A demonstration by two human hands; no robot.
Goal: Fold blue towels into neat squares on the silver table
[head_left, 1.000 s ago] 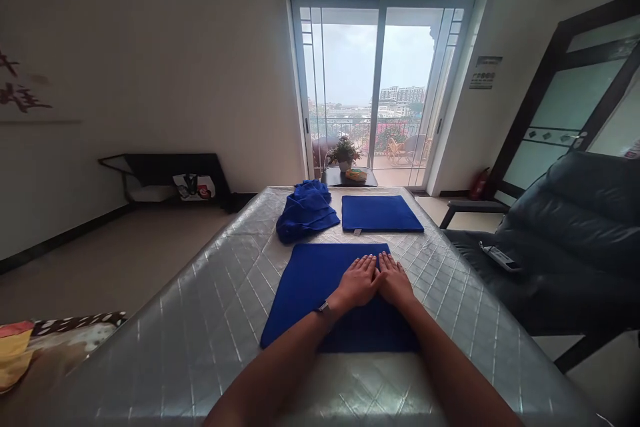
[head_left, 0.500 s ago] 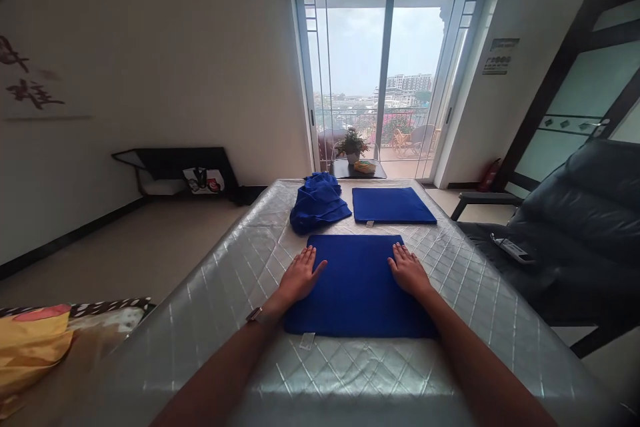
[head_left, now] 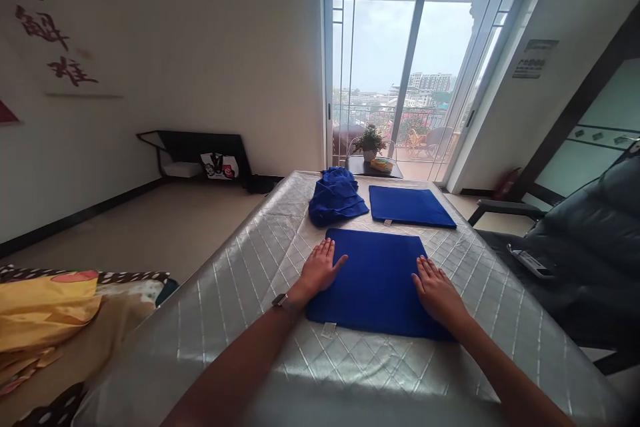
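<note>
A flat blue rectangular cloth piece (head_left: 375, 287) with a small white tag at its near edge lies in front of me on the silver quilted cover (head_left: 240, 320). My left hand (head_left: 321, 270), a watch on its wrist, rests flat on the cloth's left edge, thumb spread. On the right edge lies my right hand (head_left: 439, 290), palm down with its fingers stretched out. Neither hand grips anything. Beyond them is a second flat blue piece (head_left: 413, 205), also tagged. A crumpled blue cloth heap (head_left: 337, 199) sits to its left.
A dark padded armchair (head_left: 590, 253) holding a remote-like object stands at the right. Yellow fabric (head_left: 45, 307) lies at the lower left. Past the table's far end, a small stand (head_left: 353, 165) bears a potted plant (head_left: 370, 140) before the sliding glass door.
The head view has turned left and tilted, so the scene appears shifted right. My right hand has slid slightly toward me along the cloth's right edge; my left hand stays at its edge.
</note>
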